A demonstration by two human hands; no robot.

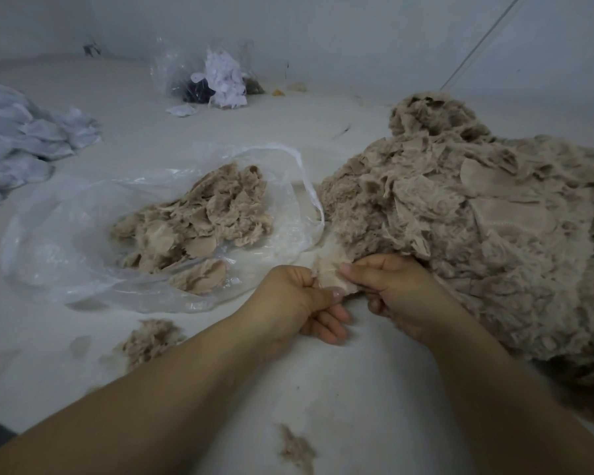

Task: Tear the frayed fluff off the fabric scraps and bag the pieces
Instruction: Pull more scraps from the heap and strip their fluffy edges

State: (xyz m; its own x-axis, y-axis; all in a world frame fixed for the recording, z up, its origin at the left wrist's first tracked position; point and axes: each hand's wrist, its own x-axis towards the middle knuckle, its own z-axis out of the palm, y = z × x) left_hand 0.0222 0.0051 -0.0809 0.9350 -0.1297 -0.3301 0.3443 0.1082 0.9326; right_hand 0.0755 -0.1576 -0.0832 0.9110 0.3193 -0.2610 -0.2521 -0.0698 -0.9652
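Observation:
A small beige fabric scrap (326, 269) is stretched between both hands at the centre of the view. My left hand (295, 303) pinches its left edge between thumb and curled fingers. My right hand (391, 289) pinches its right edge, thumb on top. To the right rises a big heap of beige frayed scraps (477, 217), touching my right hand. To the left lies an open clear plastic bag (66, 234) with a pile of beige pieces (203, 217) inside.
Torn tufts of fluff lie on the white surface at the lower left (148, 341) and near the bottom (295, 447). A heap of white fabric (21, 142) sits far left. Another clear bag with white and dark scraps (216, 77) stands at the back wall.

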